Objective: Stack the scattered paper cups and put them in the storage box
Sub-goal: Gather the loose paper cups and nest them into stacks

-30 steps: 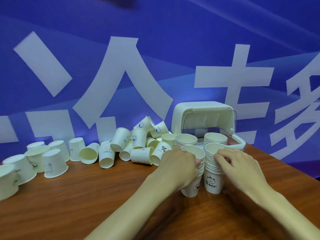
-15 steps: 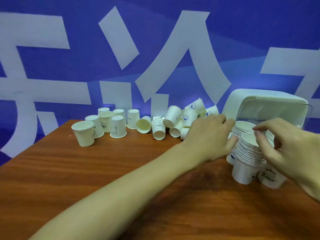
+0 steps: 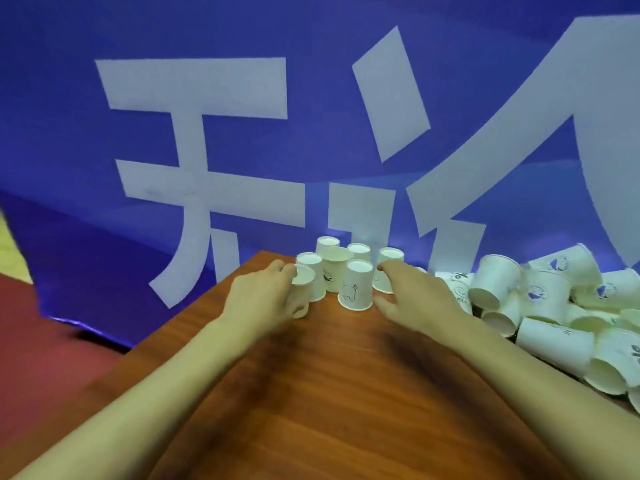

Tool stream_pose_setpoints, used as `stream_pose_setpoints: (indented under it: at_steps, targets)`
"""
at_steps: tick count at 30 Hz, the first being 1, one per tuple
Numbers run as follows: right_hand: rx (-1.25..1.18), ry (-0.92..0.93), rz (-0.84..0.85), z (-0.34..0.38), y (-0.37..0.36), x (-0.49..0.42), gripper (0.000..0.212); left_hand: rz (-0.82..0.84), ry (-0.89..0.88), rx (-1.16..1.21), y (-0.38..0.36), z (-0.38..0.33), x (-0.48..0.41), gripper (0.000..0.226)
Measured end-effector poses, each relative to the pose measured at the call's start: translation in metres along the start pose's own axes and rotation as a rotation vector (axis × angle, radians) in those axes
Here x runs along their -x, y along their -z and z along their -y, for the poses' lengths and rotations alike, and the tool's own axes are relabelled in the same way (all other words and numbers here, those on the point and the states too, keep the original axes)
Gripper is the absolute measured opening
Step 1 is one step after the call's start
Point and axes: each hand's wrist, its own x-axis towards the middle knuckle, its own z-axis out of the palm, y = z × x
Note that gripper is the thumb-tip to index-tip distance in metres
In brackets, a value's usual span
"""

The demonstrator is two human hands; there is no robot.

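The wooden table (image 3: 346,393) narrows to a far corner against the blue banner (image 3: 207,140), bare board near. A heap of paper cups (image 3: 554,313) lies tumbled right, axes mostly sideways. At the corner, a cluster of inverted cups (image 3: 346,268) stands vertical. The left hand (image 3: 266,299) curls around the upright cup (image 3: 303,289) nearest the edge; the right hand (image 3: 415,299), fingers spread, holds nothing, just beside the cartoon-printed cup (image 3: 356,289).
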Motion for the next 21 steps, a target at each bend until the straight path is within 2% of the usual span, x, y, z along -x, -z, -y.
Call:
stream_pose_setpoints:
  at_steps: [3,6,8,10,17,18,21]
  targets:
    - [-0.114,-0.06,0.044,0.009,-0.031,-0.041,0.06,0.03,0.013,0.101,-0.016,0.008,0.003,0.046]
    - [-0.195,-0.106,-0.011,0.015,-0.051,-0.065,0.077,0.02,-0.012,0.144,-0.02,0.007,-0.002,0.032]
    - [-0.194,-0.109,-0.054,0.015,-0.059,-0.073,0.071,-0.002,-0.022,0.149,-0.019,0.005,-0.006,0.021]
    - [-0.2,-0.101,-0.072,0.014,-0.06,-0.071,0.062,-0.033,-0.019,0.154,-0.017,0.0,-0.008,0.02]
    - [-0.276,-0.177,-0.003,-0.014,-0.022,0.003,0.056,-0.082,-0.053,0.299,-0.018,-0.043,0.008,0.018]
    - [-0.263,-0.201,0.019,-0.02,-0.015,0.021,0.06,-0.077,-0.074,0.307,-0.019,-0.054,0.01,0.019]
    - [-0.143,-0.257,0.116,-0.037,0.0,0.075,0.09,-0.064,-0.138,0.335,-0.019,-0.085,0.017,0.02]
